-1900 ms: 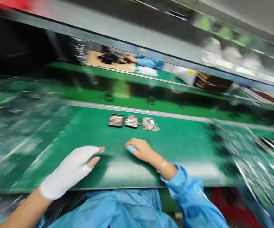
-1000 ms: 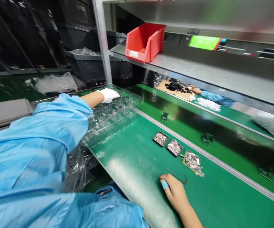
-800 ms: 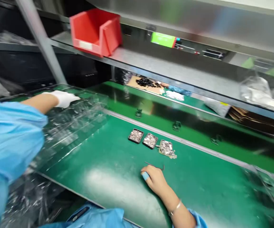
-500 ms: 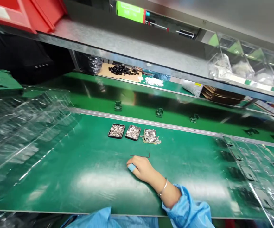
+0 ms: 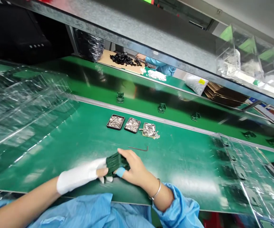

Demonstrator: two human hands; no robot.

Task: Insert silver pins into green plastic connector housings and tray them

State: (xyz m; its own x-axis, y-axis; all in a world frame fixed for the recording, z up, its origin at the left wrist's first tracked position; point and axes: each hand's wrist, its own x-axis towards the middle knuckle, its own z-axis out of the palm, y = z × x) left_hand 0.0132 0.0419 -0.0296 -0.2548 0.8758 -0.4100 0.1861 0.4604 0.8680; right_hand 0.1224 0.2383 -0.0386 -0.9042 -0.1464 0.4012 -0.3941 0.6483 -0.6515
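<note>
A dark green molded plastic part is held between both hands above the front of the green work surface. My left hand, in a white glove with the thumb bare, grips its left side. My right hand, with blue tape on the thumb, closes on its right side and top. Just beyond the hands an L-shaped hex key lies on the surface. Farther back sit a black tray of small metal pieces, a second such tray and a third tray with pieces spilling over its right edge.
Clear plastic blister trays stand at the left; another clear tray with dark green parts lies at the right. A metal shelf crosses above. Behind it, a co-worker's hand is beside a pile of black parts.
My left hand has come from the far left to the middle with the green plastic part. My right hand has lifted off the surface and taken hold of it too. The view has shifted.
</note>
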